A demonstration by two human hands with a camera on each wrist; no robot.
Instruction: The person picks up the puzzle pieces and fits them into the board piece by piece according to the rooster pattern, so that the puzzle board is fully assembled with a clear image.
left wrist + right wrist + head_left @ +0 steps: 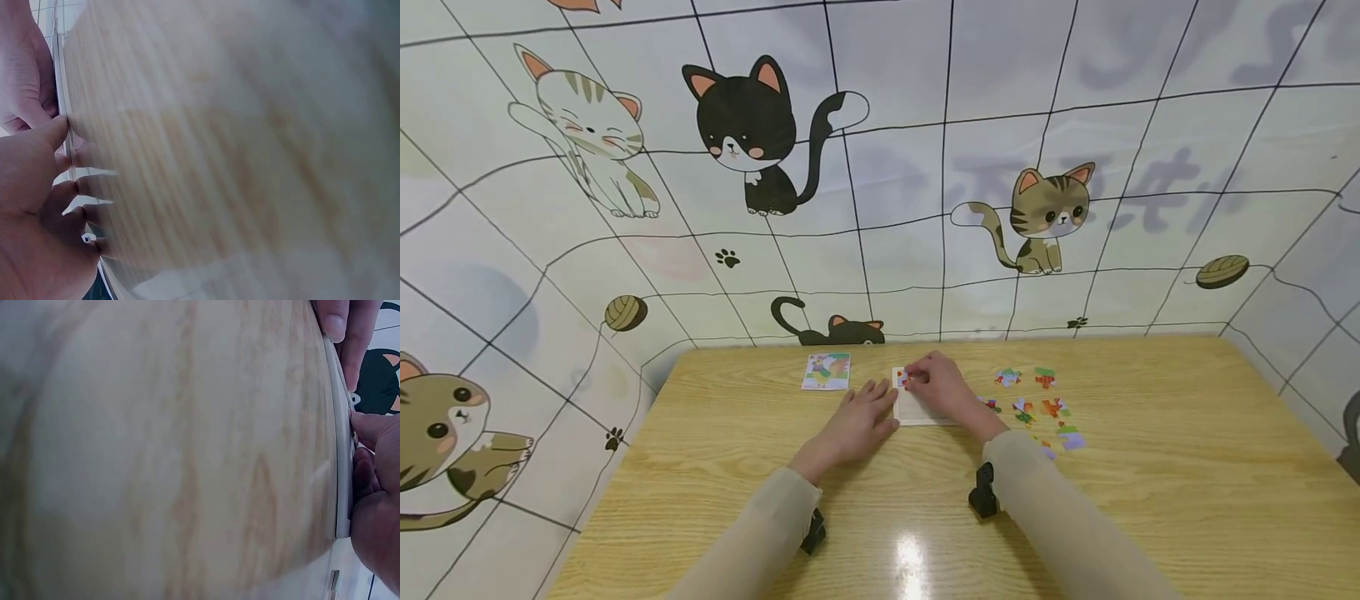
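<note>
A white puzzle tray [925,410] lies on the wooden table [925,500] near its far edge. My left hand [859,421] rests flat with straight fingers against the tray's left side; in the left wrist view the left hand [31,187] sits beside the tray's thin white edge [59,87]. My right hand [938,385] is over the tray, its bent fingers holding a colourful puzzle piece [903,380] at the tray's far left corner. In the right wrist view the fingers [375,487] curl against the tray's rim [340,456].
A colourful picture card [826,371] lies left of the tray. Several loose puzzle pieces [1033,404] are scattered to the right. A cat-patterned wall [880,167] rises behind and beside the table. Black wrist cameras [982,492] sit under both forearms.
</note>
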